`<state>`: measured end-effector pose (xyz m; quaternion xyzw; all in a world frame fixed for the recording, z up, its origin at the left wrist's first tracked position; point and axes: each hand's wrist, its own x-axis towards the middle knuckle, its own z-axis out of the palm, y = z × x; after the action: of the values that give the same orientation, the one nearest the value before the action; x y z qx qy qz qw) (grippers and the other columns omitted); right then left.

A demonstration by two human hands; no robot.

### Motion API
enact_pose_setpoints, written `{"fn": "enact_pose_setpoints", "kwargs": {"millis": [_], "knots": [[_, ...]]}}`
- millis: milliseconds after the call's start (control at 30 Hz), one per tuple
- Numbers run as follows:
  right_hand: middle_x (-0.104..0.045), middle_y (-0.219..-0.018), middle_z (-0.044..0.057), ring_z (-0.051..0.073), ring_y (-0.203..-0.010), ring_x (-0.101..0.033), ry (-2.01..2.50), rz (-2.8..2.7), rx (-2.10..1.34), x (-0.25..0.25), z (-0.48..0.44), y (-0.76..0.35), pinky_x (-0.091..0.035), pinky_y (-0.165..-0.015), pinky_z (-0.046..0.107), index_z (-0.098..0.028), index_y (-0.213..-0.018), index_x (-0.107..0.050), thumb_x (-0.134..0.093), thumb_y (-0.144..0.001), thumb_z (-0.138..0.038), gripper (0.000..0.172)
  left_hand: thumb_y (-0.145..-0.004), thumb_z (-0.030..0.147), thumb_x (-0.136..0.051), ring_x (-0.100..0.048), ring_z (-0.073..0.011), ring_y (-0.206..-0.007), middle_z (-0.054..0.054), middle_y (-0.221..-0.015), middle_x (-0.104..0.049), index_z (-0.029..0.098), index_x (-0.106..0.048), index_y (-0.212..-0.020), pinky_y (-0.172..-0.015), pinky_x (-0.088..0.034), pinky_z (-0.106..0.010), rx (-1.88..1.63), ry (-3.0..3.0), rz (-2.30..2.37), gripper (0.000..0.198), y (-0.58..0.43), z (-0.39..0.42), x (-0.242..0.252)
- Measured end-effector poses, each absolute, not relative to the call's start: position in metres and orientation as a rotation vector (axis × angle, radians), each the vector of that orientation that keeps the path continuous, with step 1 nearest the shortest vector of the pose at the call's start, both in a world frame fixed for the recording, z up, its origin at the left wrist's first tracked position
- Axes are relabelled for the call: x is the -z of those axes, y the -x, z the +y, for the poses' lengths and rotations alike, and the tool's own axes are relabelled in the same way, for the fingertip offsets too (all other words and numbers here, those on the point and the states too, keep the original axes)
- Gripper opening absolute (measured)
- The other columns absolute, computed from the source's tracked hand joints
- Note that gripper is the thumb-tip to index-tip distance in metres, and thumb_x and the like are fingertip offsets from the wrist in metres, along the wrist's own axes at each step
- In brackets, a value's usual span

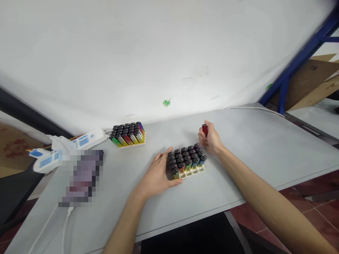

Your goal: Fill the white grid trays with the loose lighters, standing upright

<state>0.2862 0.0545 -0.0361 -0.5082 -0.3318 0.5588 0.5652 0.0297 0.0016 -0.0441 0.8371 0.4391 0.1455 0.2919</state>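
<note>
Black-topped lighters with coloured metallic bodies (188, 164) stand upright in rows in a cream tray (194, 173). Several holes along the tray's front row hold nothing; one lighter stands at that row's left end. My left hand (159, 176) grips the tray's left side, thumb at the near corner and fingers round the far one. Beyond the tray's far right corner, my right hand (211, 137) is closed round a red lighter (204, 129), its dark top showing above the fingers. The lower part of that lighter is hidden in the hand.
A second tray (132, 145) filled with lighters stands at the back left by the wall. Left of it lie a white power strip (90, 138) with plugs and a pixelated phone-like device (83, 178) on a white cable. Another white cable (254, 108) runs along the back right.
</note>
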Motion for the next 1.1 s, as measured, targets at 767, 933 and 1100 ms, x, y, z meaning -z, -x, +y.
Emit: {"fn": "enact_pose_setpoints", "kwargs": {"millis": [767, 933, 1100], "knots": [[-0.059, -0.077, -0.001, 0.013, -0.074, -0.055, 1.461, -1.292, -0.688, 0.006, -0.009, -0.309, -0.044, -0.073, 0.029, -0.021, -0.086, -0.066, -0.066, -0.086, -0.045, 0.024, -0.063, 0.056, -0.082, -0.031, -0.0338, -0.141, -0.011, -0.152, -0.04, 0.024, -0.025, -0.151, -0.114, -0.033, -0.048, -0.43, -2.209, 1.15, 0.11, -0.029, 0.004, 0.048], [-0.068, -0.085, 0.001, 0.016, -0.075, -0.065, 1.353, -1.469, -0.576, -0.018, -0.064, -0.302, -0.052, -0.069, 0.03, -0.024, -0.101, -0.065, -0.069, -0.086, -0.039, 0.021, -0.061, 0.059, -0.082, -0.03, -0.0341, -0.142, -0.012, -0.153, -0.038, 0.024, -0.021, -0.153, -0.114, -0.033, -0.049, -0.436, -2.203, 1.145, 0.116, -0.03, 0.003, 0.049], [-0.072, -0.099, 0.004, 0.017, -0.084, -0.069, 1.341, -1.822, -0.526, -0.003, -0.08, -0.264, -0.054, -0.056, 0.024, -0.025, -0.108, -0.062, -0.069, -0.087, -0.034, 0.023, -0.063, 0.057, -0.081, -0.029, -0.0368, -0.143, -0.014, -0.151, -0.04, 0.023, -0.018, -0.154, -0.114, -0.032, -0.051, -0.459, -2.201, 1.138, 0.116, -0.032, 0.001, 0.049]]}}
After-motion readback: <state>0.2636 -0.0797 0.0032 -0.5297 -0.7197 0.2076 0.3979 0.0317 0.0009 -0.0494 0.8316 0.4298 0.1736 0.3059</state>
